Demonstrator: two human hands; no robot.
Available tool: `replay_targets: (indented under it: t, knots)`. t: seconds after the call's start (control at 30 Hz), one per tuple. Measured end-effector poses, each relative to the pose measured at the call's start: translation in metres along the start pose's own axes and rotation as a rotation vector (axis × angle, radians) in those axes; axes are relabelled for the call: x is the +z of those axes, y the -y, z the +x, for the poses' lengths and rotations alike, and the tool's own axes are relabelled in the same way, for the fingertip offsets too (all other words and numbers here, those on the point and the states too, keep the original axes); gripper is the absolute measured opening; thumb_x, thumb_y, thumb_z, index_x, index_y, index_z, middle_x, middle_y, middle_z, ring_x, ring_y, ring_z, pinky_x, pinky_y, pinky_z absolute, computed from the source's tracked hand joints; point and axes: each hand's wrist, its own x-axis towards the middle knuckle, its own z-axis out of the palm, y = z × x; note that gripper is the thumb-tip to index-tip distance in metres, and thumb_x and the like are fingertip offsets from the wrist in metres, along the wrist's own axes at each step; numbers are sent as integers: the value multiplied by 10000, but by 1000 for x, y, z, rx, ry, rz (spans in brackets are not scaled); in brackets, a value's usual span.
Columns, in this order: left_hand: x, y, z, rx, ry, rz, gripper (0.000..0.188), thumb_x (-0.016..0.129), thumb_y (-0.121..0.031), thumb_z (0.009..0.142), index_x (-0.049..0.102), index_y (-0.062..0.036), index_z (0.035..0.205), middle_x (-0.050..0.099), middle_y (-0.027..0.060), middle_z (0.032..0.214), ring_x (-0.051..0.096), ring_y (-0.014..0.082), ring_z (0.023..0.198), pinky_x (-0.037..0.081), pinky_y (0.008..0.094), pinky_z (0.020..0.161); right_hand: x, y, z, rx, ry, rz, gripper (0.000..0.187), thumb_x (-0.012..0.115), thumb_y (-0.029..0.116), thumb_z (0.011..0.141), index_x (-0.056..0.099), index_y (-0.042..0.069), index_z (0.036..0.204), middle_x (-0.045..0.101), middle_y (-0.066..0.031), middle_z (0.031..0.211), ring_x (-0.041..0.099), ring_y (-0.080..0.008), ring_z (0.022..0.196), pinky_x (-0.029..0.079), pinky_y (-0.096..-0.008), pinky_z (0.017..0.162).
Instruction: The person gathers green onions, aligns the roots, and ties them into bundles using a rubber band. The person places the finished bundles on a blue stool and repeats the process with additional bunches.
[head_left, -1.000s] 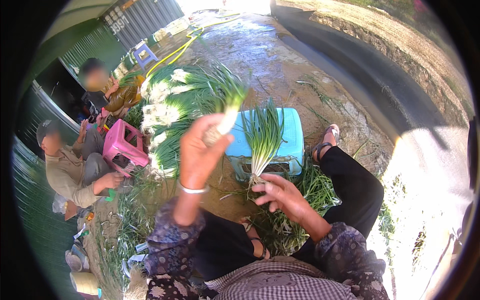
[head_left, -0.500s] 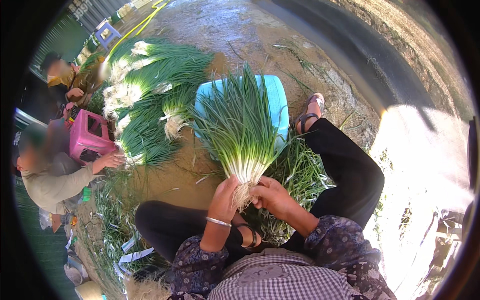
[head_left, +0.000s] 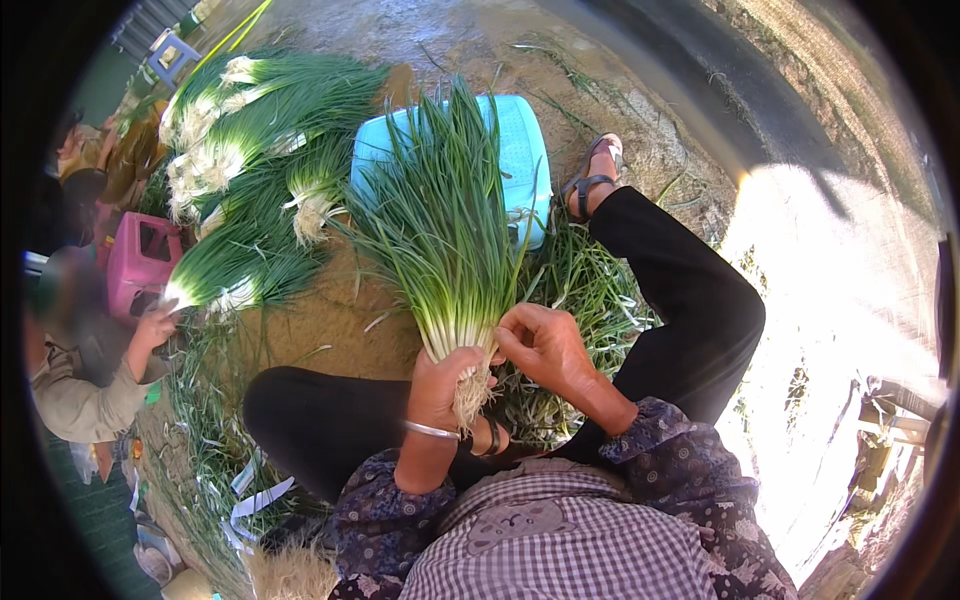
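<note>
- wrapping the white stems just above the roots, the left hand (head_left: 440, 385) is closed round the bunch of green onions (head_left: 445, 230), fingers curled against it.
- at the bunch's right edge, the right hand (head_left: 550, 345) has thumb and forefinger drawn nearly together by the stems; whether they pinch a strand, i cannot tell.
- half a second ago both hands met at the roots (head_left: 470, 398); now the right has moved up beside the stems, so the left alone seems to carry the hold.
- a second ago the left hand held a separate clump in the air and the bunch was thinner; it now looks like one fuller gathering.
- the leaves fan forward over the light blue stool surface (head_left: 527, 150), roots toward the person.
- loose green leaves (head_left: 585, 290) litter the ground to the right of the bunch; a heap of green onions (head_left: 260, 140) lies to the left.
- farther out, a co-worker's hand (head_left: 150, 335) is at the heap's near end, by a pink stool (head_left: 140, 255).
- beyond, wet ground (head_left: 440, 30) and a yellow hose (head_left: 248, 28); harsh sun at right.
</note>
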Motion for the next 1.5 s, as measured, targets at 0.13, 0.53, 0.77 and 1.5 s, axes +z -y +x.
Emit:
replay_targets:
  t: [0.13,0.53,0.77,1.5]
  knots:
    - [-4,-8,-5,53,-63,46,328,580,-27,808,549,59,1124,664,186,976,702,270,813,552,312,506,-18,4,-36,104,58,-201,98,655,86,758,583,34,717,588,-77,641,579,-219,515,455,-332,495]
    - [-16,-5,-2,37,-33,32,353,599,-25,805,551,48,1146,671,184,985,705,256,814,529,288,477,7,-8,13,103,-198,98,211,674,171,854,638,-37,840,620,-100,613,543,-139,503,430,-299,492]
    - [-16,6,-2,78,-111,45,310,633,-1,771,577,32,1074,670,136,861,665,189,631,490,262,434,6,-29,18,231,-131,179,206,699,156,819,634,-22,737,591,-28,568,491,-50,509,394,-268,463]
    - [9,24,5,297,-190,112,156,646,21,789,639,-24,938,640,48,719,584,106,544,436,226,465,-37,34,-48,211,25,899,55,607,79,928,592,90,876,561,19,640,390,-20,447,286,-180,400]
